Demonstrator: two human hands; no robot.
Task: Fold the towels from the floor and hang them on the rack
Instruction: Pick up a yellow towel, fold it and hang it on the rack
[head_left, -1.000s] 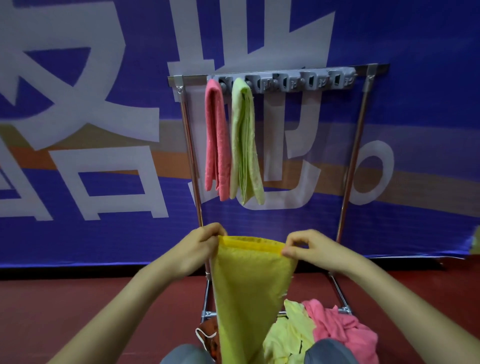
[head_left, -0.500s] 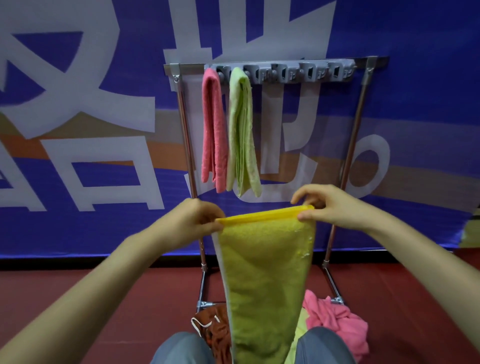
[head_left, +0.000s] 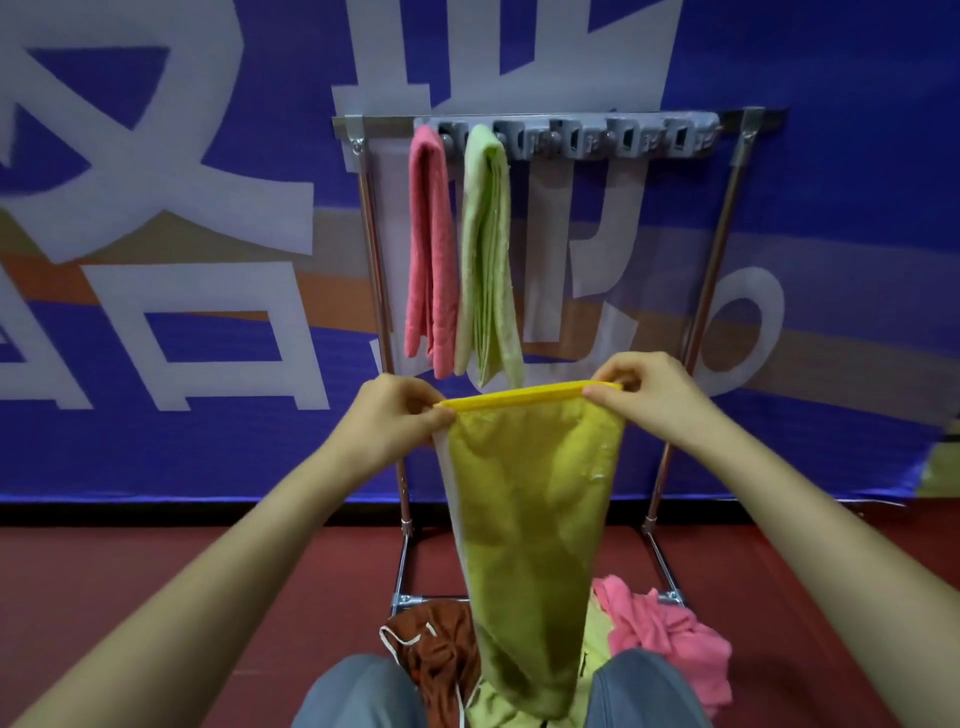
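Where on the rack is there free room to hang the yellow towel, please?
The grey clip strip is bare from the light green towel to the right post. The left end is crowded: the pink towel hangs close beside it, by the left post.

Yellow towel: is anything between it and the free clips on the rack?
Nothing visible. The yellow towel hangs below the free clips on the rack; the pink towel and green towel hang further left, out of the way.
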